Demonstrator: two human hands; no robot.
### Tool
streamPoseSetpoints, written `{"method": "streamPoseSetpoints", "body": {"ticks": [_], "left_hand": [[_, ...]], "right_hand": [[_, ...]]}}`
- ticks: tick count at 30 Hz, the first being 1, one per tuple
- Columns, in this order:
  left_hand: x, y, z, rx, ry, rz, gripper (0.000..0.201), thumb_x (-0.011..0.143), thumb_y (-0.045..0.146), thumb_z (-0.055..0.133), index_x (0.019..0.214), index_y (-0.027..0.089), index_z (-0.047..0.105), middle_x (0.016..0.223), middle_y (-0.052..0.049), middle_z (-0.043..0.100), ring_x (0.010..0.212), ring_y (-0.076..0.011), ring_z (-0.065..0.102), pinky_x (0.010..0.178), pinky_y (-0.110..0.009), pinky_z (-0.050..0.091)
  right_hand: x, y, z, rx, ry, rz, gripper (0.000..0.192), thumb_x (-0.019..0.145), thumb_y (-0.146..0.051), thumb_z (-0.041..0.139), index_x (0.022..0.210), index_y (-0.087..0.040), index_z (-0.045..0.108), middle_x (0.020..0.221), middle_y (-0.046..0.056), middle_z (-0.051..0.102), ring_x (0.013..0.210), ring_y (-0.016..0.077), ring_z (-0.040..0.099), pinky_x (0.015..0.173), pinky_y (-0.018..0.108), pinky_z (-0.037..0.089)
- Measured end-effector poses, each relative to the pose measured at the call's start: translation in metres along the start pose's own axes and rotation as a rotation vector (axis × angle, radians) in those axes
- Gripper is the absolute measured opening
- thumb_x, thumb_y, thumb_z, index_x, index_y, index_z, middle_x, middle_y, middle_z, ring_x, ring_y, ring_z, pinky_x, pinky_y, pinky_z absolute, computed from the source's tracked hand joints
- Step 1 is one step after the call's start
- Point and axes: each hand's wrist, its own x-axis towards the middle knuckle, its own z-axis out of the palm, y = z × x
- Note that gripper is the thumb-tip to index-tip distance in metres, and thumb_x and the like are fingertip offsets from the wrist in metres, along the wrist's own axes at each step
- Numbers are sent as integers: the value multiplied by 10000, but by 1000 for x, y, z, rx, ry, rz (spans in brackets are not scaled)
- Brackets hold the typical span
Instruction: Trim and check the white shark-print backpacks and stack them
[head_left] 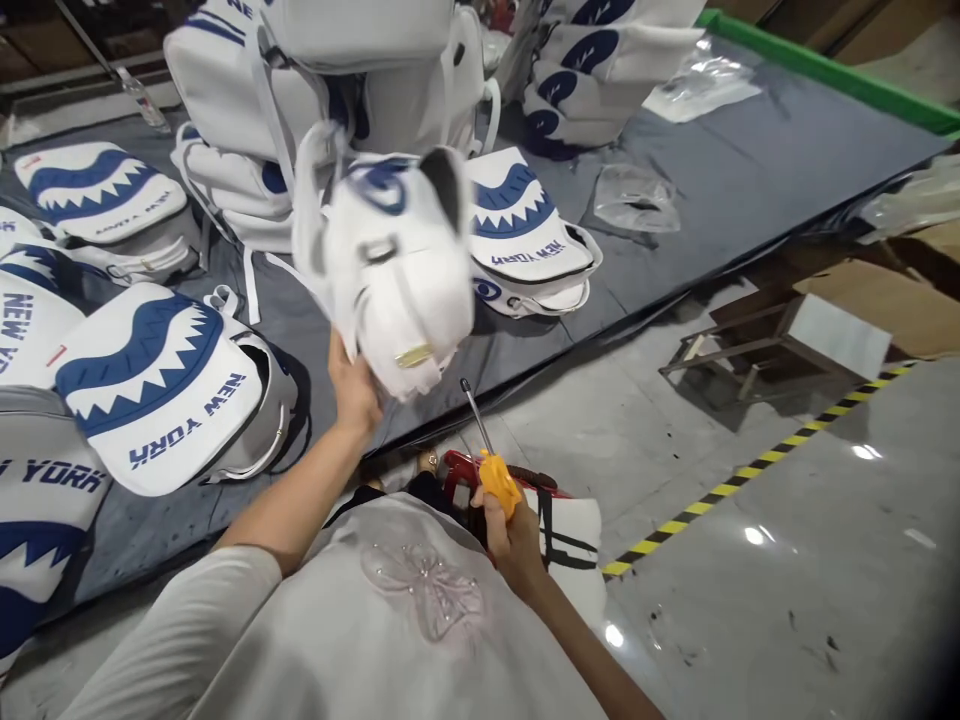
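Note:
My left hand (354, 392) grips the lower left side of a small white backpack (412, 300), lifted above the front edge of the table. The backpack is tilted and slightly blurred, with a blue eye print, a small gold-coloured plate and straps hanging at its left. In my right hand (514, 535), in front of my body, is what looks like a yellow long-neck lighter (498, 480). Its thin metal neck points up toward the backpack, with a gap between them. No flame shows at the dark tip.
White and blue backpacks marked NEW YORK (169, 385) lie along the left of the grey-covered table (720, 170). More bags (390, 100) are stacked behind. Clear plastic wrap (636, 198) lies to the right. On the floor are an overturned stool (780, 345) and striped tape (705, 500).

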Motion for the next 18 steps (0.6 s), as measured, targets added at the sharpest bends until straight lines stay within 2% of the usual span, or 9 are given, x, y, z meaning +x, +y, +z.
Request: {"method": "streamPoseSetpoints", "body": {"ticks": [2, 3, 5, 7, 8, 10, 12, 15, 18], "left_hand": [[-29, -15, -25, 109, -56, -167, 464, 761, 353, 753, 1213, 286, 676, 1127, -12, 742, 1210, -230, 630, 1068, -359, 489], [-45, -23, -41, 218, -186, -287, 408, 724, 373, 791, 1113, 268, 723, 1043, -34, 760, 1135, -259, 666, 1045, -400, 509], [-73, -32, -73, 472, -575, -467, 239, 734, 400, 790, 930, 265, 772, 924, -63, 772, 980, -297, 709, 976, -468, 546], [-89, -30, -98, 712, -805, -387, 184, 819, 414, 713, 941, 296, 782, 1012, -80, 774, 1020, -314, 699, 1000, -505, 527], [-90, -28, -105, 825, -811, -258, 214, 854, 403, 672, 1017, 309, 774, 1140, -84, 752, 1143, -324, 658, 1068, -523, 478], [-74, -28, -112, 1027, -706, 17, 329, 889, 341, 614, 1201, 304, 715, 1416, -80, 615, 1421, -324, 446, 1212, -558, 295], [-43, -37, -110, 1169, -705, 109, 404, 909, 266, 551, 1299, 258, 659, 1523, -103, 509, 1511, -315, 307, 1250, -575, 173], [5, -61, -104, 1303, -920, -5, 451, 880, 283, 603, 1326, 228, 645, 1515, -158, 505, 1487, -368, 339, 1225, -590, 186], [27, -73, -101, 1445, -1234, -112, 825, 664, 461, 829, 1424, 285, 560, 1606, -154, 367, 1508, -481, 207, 1183, -665, 170]], "right_hand": [[19, 3, -9, 32, -25, -10, 494, 973, -475, 304, 1269, -180, 567, 939, 117, 700, 869, 259, 682, 843, 394, 544], [27, 7, -12, 12, -51, -1, 498, 971, -474, 316, 1283, -172, 559, 960, 126, 705, 892, 266, 686, 851, 396, 541], [41, 20, -16, -78, -107, 30, 521, 966, -479, 321, 1291, -143, 551, 978, 144, 714, 911, 289, 698, 835, 406, 538], [49, 34, -18, -203, -198, 48, 531, 970, -473, 314, 1295, -126, 550, 976, 150, 722, 907, 309, 707, 794, 411, 533], [51, 39, -19, -271, -246, 51, 525, 975, -462, 310, 1298, -124, 550, 973, 148, 725, 899, 313, 711, 773, 406, 528], [53, 45, -25, -400, -324, 65, 495, 992, -424, 313, 1318, -128, 541, 959, 135, 736, 865, 303, 718, 731, 380, 511], [54, 39, -37, -526, -361, 87, 458, 1013, -394, 323, 1333, -139, 530, 927, 119, 744, 829, 280, 719, 688, 343, 481], [66, 12, -59, -730, -438, 116, 387, 1035, -407, 350, 1271, -182, 558, 850, 94, 740, 780, 257, 712, 611, 300, 411], [90, -20, -79, -902, -543, 126, 319, 1037, -444, 385, 1136, -210, 579, 832, 85, 725, 751, 243, 701, 570, 283, 348]]}}
